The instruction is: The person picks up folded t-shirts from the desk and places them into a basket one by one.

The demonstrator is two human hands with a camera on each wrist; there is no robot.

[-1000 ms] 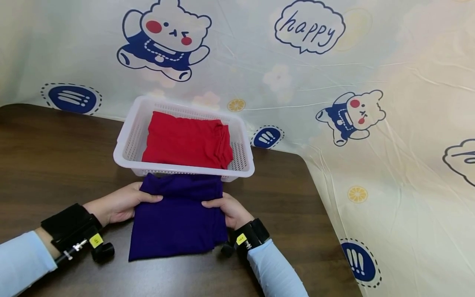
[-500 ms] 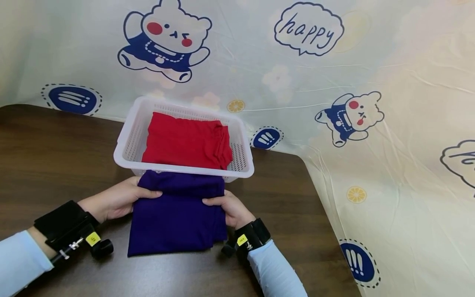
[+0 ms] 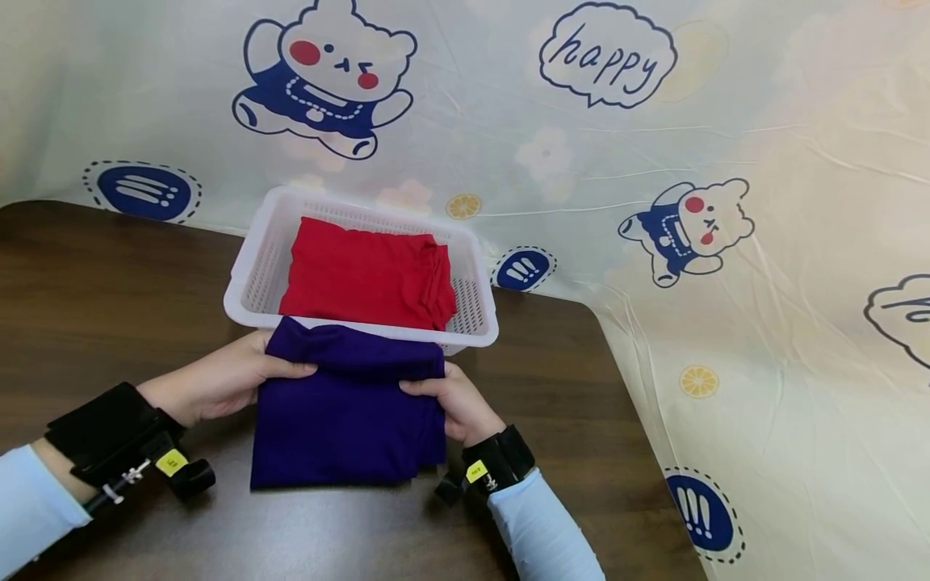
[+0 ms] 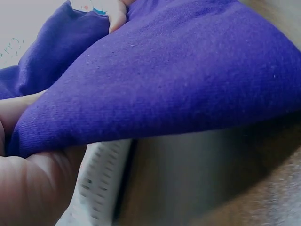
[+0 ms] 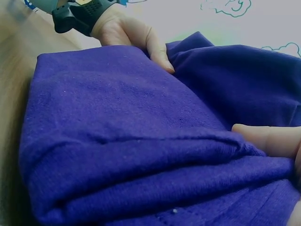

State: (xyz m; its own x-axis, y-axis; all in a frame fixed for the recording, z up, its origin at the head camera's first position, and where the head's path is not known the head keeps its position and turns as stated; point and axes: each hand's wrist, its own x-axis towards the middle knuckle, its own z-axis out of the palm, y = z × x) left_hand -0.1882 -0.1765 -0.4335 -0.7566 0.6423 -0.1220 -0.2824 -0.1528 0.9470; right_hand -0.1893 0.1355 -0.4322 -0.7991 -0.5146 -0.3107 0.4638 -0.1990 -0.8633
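A folded dark purple-blue piece of clothing is held between both hands, its far edge overlapping the basket's front rim in the head view. My left hand grips its left side, thumb on top and fingers underneath. On the opposite side my right hand pinches it the same way, with the thumb lying over the cloth. Stacked fold layers show along the right side in the right wrist view. From the left wrist, the underside of the cloth stands above the table, with a gap beneath.
Behind the cloth stands a white perforated plastic basket, with a folded red cloth inside. All this is on a dark brown wooden table. A printed sheet with bears hangs behind and down the right side.
Both hands have carried the folded purple-blue clothing slightly up and forward, so its far edge now overlaps the basket's front rim. The basket and red cloth have stayed put.
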